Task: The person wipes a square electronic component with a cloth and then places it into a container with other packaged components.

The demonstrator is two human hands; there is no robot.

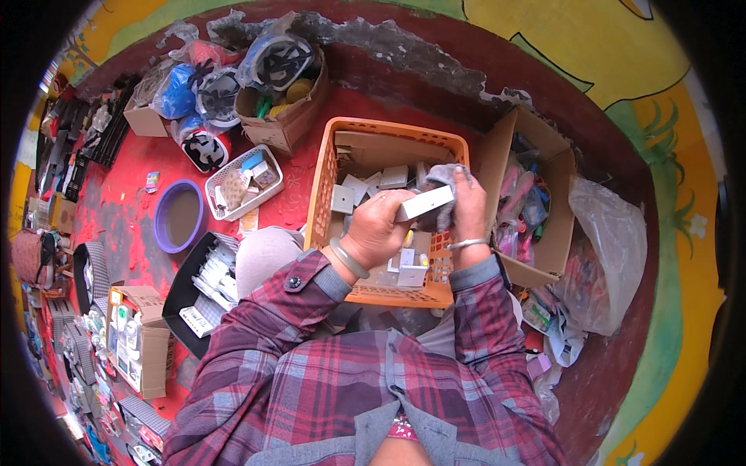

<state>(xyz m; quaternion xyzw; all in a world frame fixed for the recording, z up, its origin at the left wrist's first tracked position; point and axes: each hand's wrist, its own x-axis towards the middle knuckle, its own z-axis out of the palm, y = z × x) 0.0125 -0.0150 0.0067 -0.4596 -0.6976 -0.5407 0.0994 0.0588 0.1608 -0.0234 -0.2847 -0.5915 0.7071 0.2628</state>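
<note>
My left hand (376, 227) grips a small white box (427, 203) by one end, above an orange plastic basket (319, 190). Bunched in my right hand (469, 208) is a grey cloth (444, 177), which lies against the far end of that box. Several more white boxes (342, 199) sit in the basket below, some partly hidden by my hands. Near the basket's front wall stands another white box (413, 275) beside small yellow-and-white items. Cardboard (388, 149) lines the far part of the basket.
Right of the basket, an open cardboard box (553, 151) holds mixed plastic-wrapped goods, with a clear plastic bag (610, 256) alongside. To the left are a white basket (242, 208), a purple basin (158, 225) of murky water and a black tray (176, 312). Helmets (219, 97) lie farther back.
</note>
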